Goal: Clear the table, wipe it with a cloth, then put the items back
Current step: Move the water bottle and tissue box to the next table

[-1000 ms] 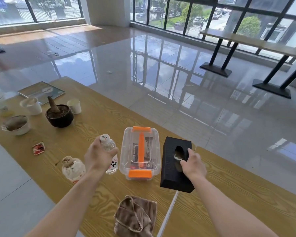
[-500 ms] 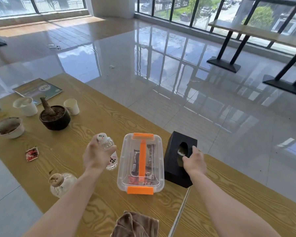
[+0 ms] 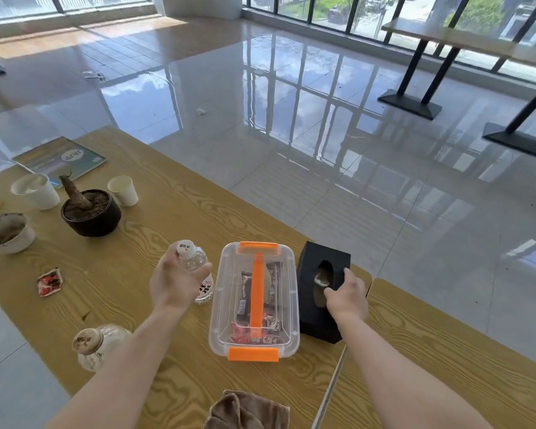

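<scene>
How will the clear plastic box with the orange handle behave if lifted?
The clear plastic box probably lifts light and stiff: hard walls, only a few wrapped snack bars inside. Those lie loose, likely sliding if it tilts. Both orange latches look shut, so the lid should hold.

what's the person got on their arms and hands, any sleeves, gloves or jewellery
Nothing worn shows. The left arm and right arm are bare down to the frame's bottom edge, with no sleeves in view. The left hand and right hand have no gloves, and no watch, bracelet or ring shows on the sides visible.
</scene>
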A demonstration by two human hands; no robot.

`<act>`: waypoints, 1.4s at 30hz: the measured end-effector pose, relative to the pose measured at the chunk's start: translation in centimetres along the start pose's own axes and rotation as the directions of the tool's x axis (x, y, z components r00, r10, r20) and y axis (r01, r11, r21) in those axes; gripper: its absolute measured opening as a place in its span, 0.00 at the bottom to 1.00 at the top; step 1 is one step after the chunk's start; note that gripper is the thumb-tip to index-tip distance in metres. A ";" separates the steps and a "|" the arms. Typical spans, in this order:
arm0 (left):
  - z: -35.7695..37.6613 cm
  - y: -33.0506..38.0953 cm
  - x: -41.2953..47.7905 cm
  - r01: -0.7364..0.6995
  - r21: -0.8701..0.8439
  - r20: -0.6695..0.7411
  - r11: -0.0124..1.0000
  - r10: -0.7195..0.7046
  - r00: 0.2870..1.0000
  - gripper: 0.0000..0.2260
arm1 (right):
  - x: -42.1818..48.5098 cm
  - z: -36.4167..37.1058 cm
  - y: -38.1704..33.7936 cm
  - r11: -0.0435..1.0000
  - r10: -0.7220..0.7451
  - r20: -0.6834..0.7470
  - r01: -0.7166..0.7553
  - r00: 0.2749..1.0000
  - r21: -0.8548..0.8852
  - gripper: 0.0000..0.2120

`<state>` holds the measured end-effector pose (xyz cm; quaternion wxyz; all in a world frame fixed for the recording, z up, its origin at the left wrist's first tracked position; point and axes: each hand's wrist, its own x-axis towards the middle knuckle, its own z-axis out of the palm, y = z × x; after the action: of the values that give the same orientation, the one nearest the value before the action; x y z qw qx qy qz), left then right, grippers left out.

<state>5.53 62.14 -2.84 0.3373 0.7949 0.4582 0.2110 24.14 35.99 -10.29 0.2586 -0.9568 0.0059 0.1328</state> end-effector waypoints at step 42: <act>1.7 11.9 -16.3 -0.632 0.116 0.293 0.766 0.582 0.759 0.31 | -12.6 -15.6 8.5 0.962 -0.272 -0.153 0.263 0.950 -0.078 0.29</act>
<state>5.58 43.20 4.28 0.2178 0.9507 0.1494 0.1625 15.20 20.19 1.75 0.2458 -0.9633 -0.1063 0.0183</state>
